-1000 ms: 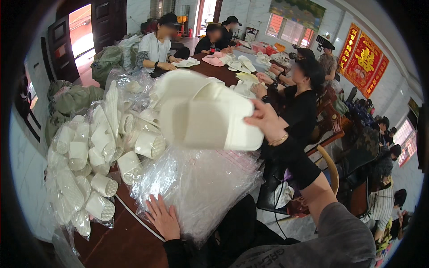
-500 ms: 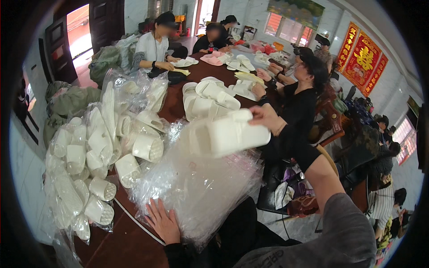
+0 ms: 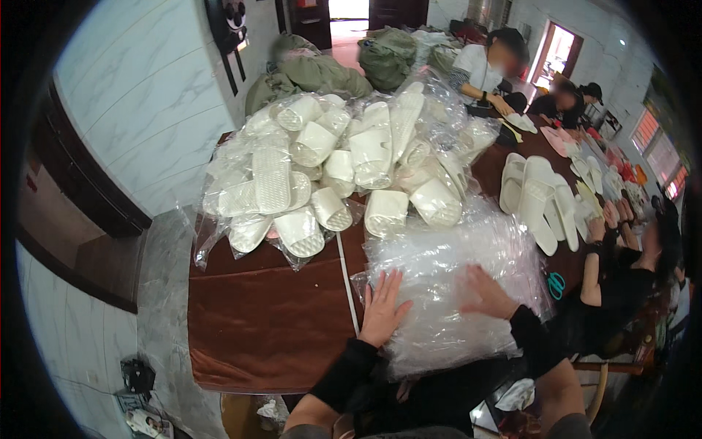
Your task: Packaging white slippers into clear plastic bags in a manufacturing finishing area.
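My left hand lies flat with its fingers spread, at the left edge of a thick stack of clear plastic bags. Over the right part of that stack is my right hand, slightly blurred, its fingers apart and nothing in it. Just beyond the bags, a large heap of white slippers in clear plastic covers the table's far left. Unwrapped white slippers lie on the tabletop to the right of the stack.
Teal-handled scissors lie right of the bags on the brown-covered table. Co-workers sit along its right side and far end, one in a white shirt. Green sacks stand behind the heap. A white cord crosses the table.
My right hand has let go of the white slipper it held and come down over the bags. The view has swung left. My left hand is still on the bag stack's edge.
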The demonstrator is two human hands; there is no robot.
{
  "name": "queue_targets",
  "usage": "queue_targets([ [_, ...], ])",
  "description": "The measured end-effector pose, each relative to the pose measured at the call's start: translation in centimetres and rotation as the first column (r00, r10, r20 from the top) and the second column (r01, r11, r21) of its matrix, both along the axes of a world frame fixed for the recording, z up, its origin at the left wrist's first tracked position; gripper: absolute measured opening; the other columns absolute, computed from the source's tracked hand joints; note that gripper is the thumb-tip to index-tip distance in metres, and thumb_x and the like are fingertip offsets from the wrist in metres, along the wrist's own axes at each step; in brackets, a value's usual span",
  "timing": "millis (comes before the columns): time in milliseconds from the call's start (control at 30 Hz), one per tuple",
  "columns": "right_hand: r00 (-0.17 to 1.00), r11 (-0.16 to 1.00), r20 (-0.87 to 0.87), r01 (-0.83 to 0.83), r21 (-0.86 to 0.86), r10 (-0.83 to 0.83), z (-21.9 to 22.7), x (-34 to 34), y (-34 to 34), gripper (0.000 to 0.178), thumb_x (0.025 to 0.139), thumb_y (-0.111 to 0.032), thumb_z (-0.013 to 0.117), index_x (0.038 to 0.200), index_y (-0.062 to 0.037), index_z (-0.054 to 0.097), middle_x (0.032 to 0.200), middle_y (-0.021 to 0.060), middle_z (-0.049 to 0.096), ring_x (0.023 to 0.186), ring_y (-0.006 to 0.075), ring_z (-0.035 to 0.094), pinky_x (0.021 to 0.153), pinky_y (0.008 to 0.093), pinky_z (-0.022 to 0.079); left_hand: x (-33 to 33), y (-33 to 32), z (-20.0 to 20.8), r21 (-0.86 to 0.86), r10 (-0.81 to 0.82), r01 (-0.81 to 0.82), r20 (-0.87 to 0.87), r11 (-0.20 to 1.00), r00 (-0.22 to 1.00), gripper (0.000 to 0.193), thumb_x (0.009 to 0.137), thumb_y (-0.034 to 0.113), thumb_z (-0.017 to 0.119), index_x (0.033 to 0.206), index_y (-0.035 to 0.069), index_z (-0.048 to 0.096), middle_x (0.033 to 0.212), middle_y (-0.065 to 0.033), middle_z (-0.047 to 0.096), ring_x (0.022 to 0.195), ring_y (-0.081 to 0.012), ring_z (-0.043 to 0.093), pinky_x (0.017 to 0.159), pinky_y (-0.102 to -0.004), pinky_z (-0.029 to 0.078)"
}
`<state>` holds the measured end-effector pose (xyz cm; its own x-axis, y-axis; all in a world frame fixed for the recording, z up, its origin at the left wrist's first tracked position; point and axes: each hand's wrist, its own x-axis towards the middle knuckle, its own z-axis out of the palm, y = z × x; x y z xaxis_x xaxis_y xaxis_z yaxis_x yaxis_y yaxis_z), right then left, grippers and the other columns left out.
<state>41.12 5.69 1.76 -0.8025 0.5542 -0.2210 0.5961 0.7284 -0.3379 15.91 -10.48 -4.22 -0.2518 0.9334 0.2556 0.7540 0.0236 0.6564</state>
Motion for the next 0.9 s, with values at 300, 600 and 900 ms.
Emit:
queue_targets([
  [300,0.997,1.000,0.074,0.016,0.000,-0.016,-4.1,2.0,0.9,0.080,0.075,-0.048,0.071,0.144,-0.0257,0.036,0.155,0.0168,0.015,0.144,0.0408,0.008,0.107,0.0663,0.021,-18.8,4.3,9.2,0.280,0.473,-0.385,-0.432,0.880,0.768,0.080,0.072,0.004,0.072,0.142,0.021,0.039,0.155,-0.0097,0.021,0.140,-0.0400,0.022,0.112,-0.0572,0.022],
  [600,0.984,0.997,0.161,0.075,0.001,-0.075,-3.3,0.6,-0.8,0.081,0.078,-0.053,0.068,0.146,-0.0266,0.031,0.155,0.0174,0.015,0.144,0.0409,0.008,0.105,0.0692,0.022,-25.5,4.3,8.6,0.562,0.715,-0.518,-0.205,0.645,0.668,0.040,0.083,0.002,0.056,0.122,0.009,0.056,0.125,-0.0131,0.053,0.125,-0.0346,0.044,0.107,-0.0563,0.026],
  [900,0.997,0.997,0.024,0.073,0.023,-0.074,-6.1,0.6,1.2,0.080,0.078,-0.048,0.069,0.145,-0.0254,0.033,0.156,0.0159,0.013,0.142,0.0449,0.011,0.100,0.0767,0.020,-9.1,3.1,24.1,0.596,0.055,0.335,-0.539,0.730,0.840,0.013,0.082,-0.001,0.051,0.093,0.002,0.057,0.098,-0.0099,0.055,0.101,-0.0251,0.053,0.095,-0.0384,0.042],
])
